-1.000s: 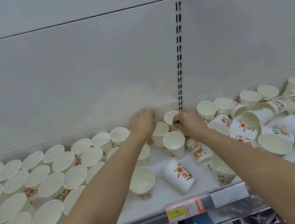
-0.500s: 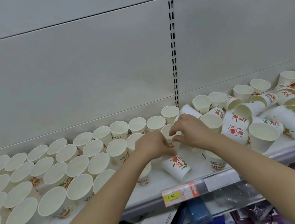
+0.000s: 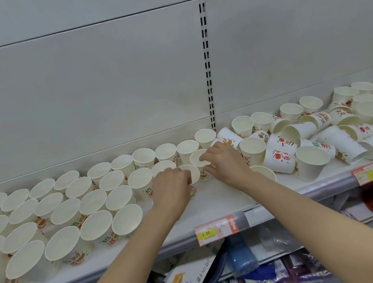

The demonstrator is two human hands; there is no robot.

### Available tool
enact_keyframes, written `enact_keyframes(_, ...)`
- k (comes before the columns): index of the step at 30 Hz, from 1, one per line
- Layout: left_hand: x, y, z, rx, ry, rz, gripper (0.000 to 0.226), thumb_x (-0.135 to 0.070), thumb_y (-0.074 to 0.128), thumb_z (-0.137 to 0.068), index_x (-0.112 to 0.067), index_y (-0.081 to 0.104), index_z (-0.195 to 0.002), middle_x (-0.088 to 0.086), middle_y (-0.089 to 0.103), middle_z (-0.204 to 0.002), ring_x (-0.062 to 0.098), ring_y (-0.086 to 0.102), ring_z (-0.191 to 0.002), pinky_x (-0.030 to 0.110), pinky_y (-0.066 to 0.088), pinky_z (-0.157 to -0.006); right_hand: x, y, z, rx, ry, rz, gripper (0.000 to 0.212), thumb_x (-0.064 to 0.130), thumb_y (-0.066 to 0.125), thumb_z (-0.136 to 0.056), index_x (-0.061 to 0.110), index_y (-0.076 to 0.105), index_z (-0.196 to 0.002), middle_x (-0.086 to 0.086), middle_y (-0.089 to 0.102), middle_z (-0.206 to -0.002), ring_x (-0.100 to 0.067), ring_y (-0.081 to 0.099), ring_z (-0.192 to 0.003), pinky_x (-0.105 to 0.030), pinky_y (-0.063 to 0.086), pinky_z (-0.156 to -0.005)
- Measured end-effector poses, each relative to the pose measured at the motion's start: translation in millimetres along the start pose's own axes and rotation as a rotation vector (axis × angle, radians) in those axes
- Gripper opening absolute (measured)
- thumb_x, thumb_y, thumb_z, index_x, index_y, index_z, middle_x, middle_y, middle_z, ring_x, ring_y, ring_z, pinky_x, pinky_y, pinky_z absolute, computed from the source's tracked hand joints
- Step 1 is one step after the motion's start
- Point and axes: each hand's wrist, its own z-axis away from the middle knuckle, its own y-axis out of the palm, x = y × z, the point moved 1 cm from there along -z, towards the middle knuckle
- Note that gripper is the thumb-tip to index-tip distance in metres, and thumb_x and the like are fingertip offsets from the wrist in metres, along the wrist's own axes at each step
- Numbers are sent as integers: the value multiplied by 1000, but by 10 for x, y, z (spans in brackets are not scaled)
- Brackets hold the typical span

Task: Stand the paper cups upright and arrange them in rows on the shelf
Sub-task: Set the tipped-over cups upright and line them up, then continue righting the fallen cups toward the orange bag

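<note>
Compared with half a second ago, both hands sit a little farther back on the shelf [image 3: 212,205], and the toppled cup that lay just in front of them no longer shows at the frame's centre. The left hand [image 3: 171,185] is curled, knuckles up, its grip closed round an upright cup [image 3: 193,173] whose rim shows at its fingertips. The right hand [image 3: 227,162] pinches a second upright cup [image 3: 198,158] by the rim, thumb on the near side and fingers over the far edge. The two cups touch, just in front of the back row [image 3: 165,152] that runs along the rear panel [image 3: 104,92]. Left of the hands, standing cups [image 3: 90,205] fill the shelf in rows toward the lower left. Right of the hands, a jumble of tipped cups [image 3: 334,130] lies toward the upper right, some on their sides, some upright. A yellow price tag [image 3: 206,233] sits on the shelf's front rail at lower centre; packaged goods [image 3: 268,279] show below.
</note>
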Motion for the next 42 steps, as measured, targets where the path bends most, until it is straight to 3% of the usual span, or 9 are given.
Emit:
enact_keyframes(3, -41, 1, 54, -128, -5, 108, 18, -36, 67, -85, -26, 70, -100, -4, 68, -100, 23, 58, -94, 34, 42, -72, -62, -197, 170, -202, 43, -47, 11, 20, 71, -78, 15, 71, -88, -1, 68, -83, -26, 57, -81, -36, 45, -71)
enact_keyframes(6, -428, -36, 104, -244, 180, 304, 23, -40, 71, -83, -25, 71, -100, -5, 68, -99, 21, 58, -90, 33, 43, -70, -281, -369, 516, -317, 137, -33, 5, 16, 69, -82, 14, 71, -87, 0, 68, -82, -24, 57, -80, -36, 44, -71)
enact_keyframes(11, -1137, 135, 14, -123, 445, 310, 31, -41, 70, -82, -20, 70, -106, 0, 68, -102, 24, 56, -93, 36, 45, -75, -736, -467, 977, -333, 162, 27, 16, 23, 59, -86, 13, 71, -86, 1, 68, -79, -24, 57, -77, -37, 43, -67)
enact_keyframes(17, -1166, 200, 4, -185, 327, 223, 14, -34, 73, -80, -21, 74, -79, -4, 68, -75, 22, 57, -74, 31, 41, -59, -1142, -640, 1180, -332, 124, 116, 6, 14, 72, -78, 13, 71, -84, -2, 67, -83, -28, 55, -82, -38, 41, -69)
enact_keyframes(22, -845, 105, 258, -212, 6, 119, 16, -40, 72, -81, -26, 71, -72, -10, 64, -69, 18, 51, -69, 31, 40, -54, -1378, -796, 1341, -397, 103, 162, 15, 23, 67, -80, 13, 71, -90, -2, 67, -91, -28, 57, -85, -37, 40, -74)
enact_keyframes(28, -655, 158, 474, -86, -206, -72, 17, -34, 79, -75, -24, 69, -65, -6, 63, -63, 19, 51, -63, 31, 40, -52, -1592, -901, 1575, -410, 116, 191, 25, 33, 69, -77, 13, 71, -91, -3, 67, -90, -28, 56, -87, -38, 38, -77)
enact_keyframes(34, -684, 56, 481, -125, -401, 36, 27, -43, 73, -81, -27, 71, -103, -7, 68, -102, 19, 59, -91, 31, 47, -69, -1672, -855, 1674, -377, 67, 123, 20, 31, 61, -80, 15, 71, -75, -1, 67, -74, -25, 56, -78, -39, 39, -74)
enact_keyframes(37, -835, -147, 255, -200, -254, 101, 38, -43, 72, -83, -29, 66, -117, -10, 64, -114, 17, 58, -102, 30, 47, -79, -1568, -867, 1672, -406, 39, 62, 22, 31, 58, -82, 15, 69, -72, 2, 66, -72, -23, 55, -76, -36, 37, -76)
enact_keyframes(42, -1054, -171, -508, 112, -30, 137, 49, -38, 64, -89, -31, 49, -135, -8, 46, -139, 19, 49, -119, 34, 45, -87, -1130, -851, 1546, -431, -48, -111, 20, 31, 61, -83, 16, 67, -71, 7, 62, -70, -18, 51, -74, -29, 33, -73)
